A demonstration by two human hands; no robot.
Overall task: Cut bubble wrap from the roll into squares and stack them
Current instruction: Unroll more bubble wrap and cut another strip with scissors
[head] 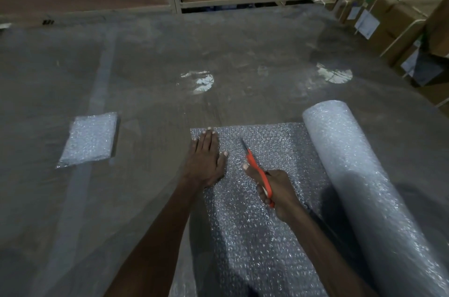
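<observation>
Large bubble wrap roll point(364, 175) lying on the tabletop point(145, 66), probably very light and soft, likely to roll or slip if pushed. Left of the roll, unrolled sheet point(255, 224) spread flat; thin, floppy, best pressed down flat close to the cut line. Far left of the roll, well apart, stack of cut squares point(90, 139). On the sheet, left hand point(206, 163) with fingers straight, pressing down. Nearer the roll, right hand point(279, 194) with fingers curled around orange scissors point(257, 170), blades low over the sheet.
</observation>
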